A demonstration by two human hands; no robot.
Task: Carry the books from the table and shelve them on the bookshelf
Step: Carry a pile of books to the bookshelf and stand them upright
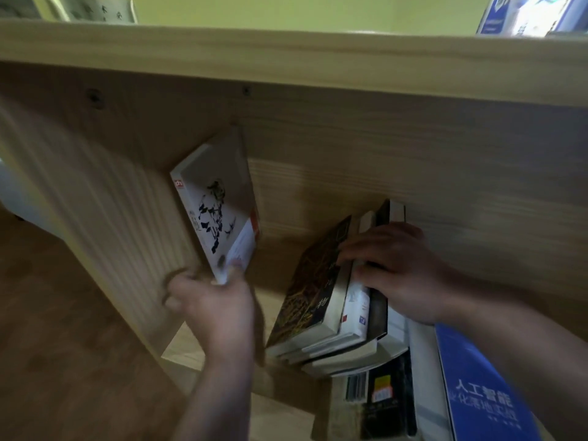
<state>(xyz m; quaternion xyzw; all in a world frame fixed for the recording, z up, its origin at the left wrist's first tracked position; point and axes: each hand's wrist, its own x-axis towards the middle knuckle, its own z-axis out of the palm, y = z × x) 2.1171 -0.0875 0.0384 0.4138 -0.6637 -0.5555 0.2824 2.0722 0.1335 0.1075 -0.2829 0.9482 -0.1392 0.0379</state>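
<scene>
Pine bookshelf [350, 138] bay: L. hand [216, 300] pinches white book [216, 202] by lower corner, tilted vs. side wall; R. hand [397, 268], fingers straight, steadies leaning books [318, 288], prob. against toppling.

Inside the bookshelf [350, 148], a book [216, 211] leans against the left side panel [121, 218], its near lower corner held in the left hand [216, 303]. To its right, with a gap between, the leaning books [331, 297] tilt leftward, and the right hand [391, 265] rests across their upper edges. Lower books [388, 399] sit beneath them, with a large book [477, 393] just to the right. On the top board, a top-left book [95, 9] and a top-right book [525, 14] sit well apart.
</scene>
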